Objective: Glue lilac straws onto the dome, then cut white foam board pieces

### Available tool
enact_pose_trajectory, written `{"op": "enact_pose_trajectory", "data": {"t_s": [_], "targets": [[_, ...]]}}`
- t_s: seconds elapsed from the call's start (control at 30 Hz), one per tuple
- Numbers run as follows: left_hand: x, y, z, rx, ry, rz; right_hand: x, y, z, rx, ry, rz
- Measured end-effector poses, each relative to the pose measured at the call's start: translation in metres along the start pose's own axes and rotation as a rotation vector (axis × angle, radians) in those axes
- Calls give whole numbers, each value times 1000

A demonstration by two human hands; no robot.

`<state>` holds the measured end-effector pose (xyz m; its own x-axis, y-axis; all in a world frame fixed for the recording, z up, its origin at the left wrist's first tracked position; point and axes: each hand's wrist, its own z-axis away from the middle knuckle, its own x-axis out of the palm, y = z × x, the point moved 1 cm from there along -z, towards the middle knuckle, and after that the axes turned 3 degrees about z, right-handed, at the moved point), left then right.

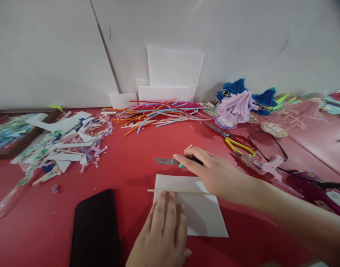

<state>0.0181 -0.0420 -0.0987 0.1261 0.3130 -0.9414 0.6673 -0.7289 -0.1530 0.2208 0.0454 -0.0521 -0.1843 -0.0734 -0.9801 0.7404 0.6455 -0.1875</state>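
Observation:
A white foam sheet (207, 218) lies on the red table, with a thin wooden stick (151, 190) across its upper part. My left hand (164, 230) rests on the sheet, its fingertips pressing on the stick. Above the sheet, my right hand (211, 170) is closed around a utility knife (164, 161), whose blade points left. The knife's handle is mostly hidden by my fingers. A short piece of stick (188, 147) shows just beyond my right fingers.
A black phone (94, 230) lies at the left, below a heap of scraps (69, 148). Pipe cleaners (159, 115) and white sheets (174, 68) are at the back. Rightward are fuzzy models (236, 109), scissors (239, 144) and a pink glue gun (266, 167) with a black cable.

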Motion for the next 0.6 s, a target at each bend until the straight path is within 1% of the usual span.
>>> {"op": "enact_pose_trajectory", "data": {"t_s": [0.1,0.17,0.3,0.47,0.6], "targets": [[-1,-1,0,11,-13,-4,-10,-15,3,-20,-249,-120],[-1,-1,0,23,-29,1,-13,-21,3,-18,-348,-123],[-1,-1,0,27,-29,-8,-13,-25,0,-99,-374,-38],[1,0,1,34,-48,-11,-13,-21,3,-195,-340,8],[2,0,2,33,-51,-10,-16,-19,3,-195,-359,17]]}}
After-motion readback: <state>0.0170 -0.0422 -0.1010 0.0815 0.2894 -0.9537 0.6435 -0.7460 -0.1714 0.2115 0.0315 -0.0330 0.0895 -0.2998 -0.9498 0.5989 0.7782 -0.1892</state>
